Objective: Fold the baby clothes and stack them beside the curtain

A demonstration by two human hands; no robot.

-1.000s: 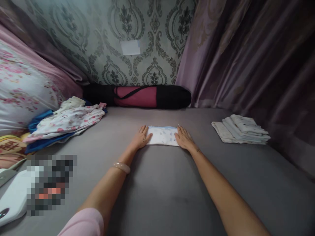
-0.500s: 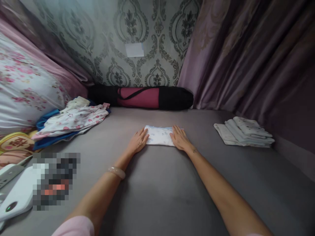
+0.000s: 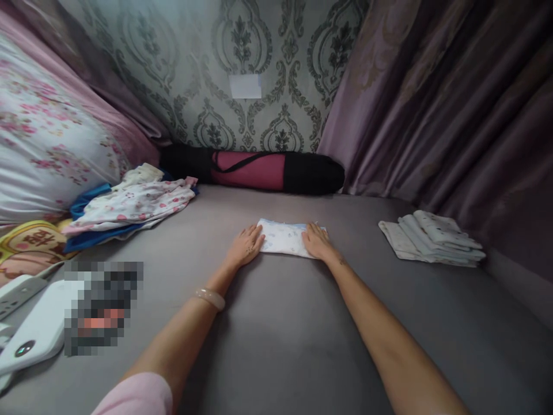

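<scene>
A small folded white cloth (image 3: 285, 238) with a faint blue pattern and a blue back edge lies flat on the grey sheet (image 3: 280, 323). My left hand (image 3: 247, 245) rests palm down at its left edge, fingers stretched out and touching the cloth. On the cloth's right end lies my right hand (image 3: 317, 241), also flat with its fingers extended, covering part of that end. Neither hand grips anything. A pale bangle (image 3: 210, 298) circles my left wrist.
Folded cloths (image 3: 434, 239) are stacked at the right. Loose clothes (image 3: 133, 204) lie at the left, near a floral pillow (image 3: 52, 132), a white device (image 3: 43, 325) and a power strip (image 3: 19, 294). A black and red bag (image 3: 254, 170) lies along the wall.
The view has shifted slightly, so most things appear a little further right. Both hands remain flat at the cloth's ends; my right hand's fingers look slightly more drawn together.
</scene>
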